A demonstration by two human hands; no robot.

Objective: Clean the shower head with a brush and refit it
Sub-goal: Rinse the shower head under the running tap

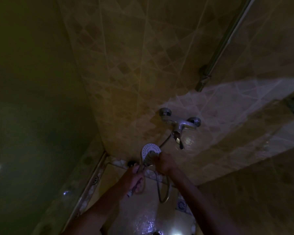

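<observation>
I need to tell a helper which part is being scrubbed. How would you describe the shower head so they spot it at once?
Find the chrome tap on the tiled wall. Just below and left of it, the shower head is the round white disc dotted with holes, brighter than anything nearby.

We reach both bare forearms up from the bottom of the frame toward its lower centre, our left hand (pixel 137 179) curled shut in a fist-like grip, our right hand (pixel 165 162) just above and to its right, fingers clenched, wrists close together.
</observation>
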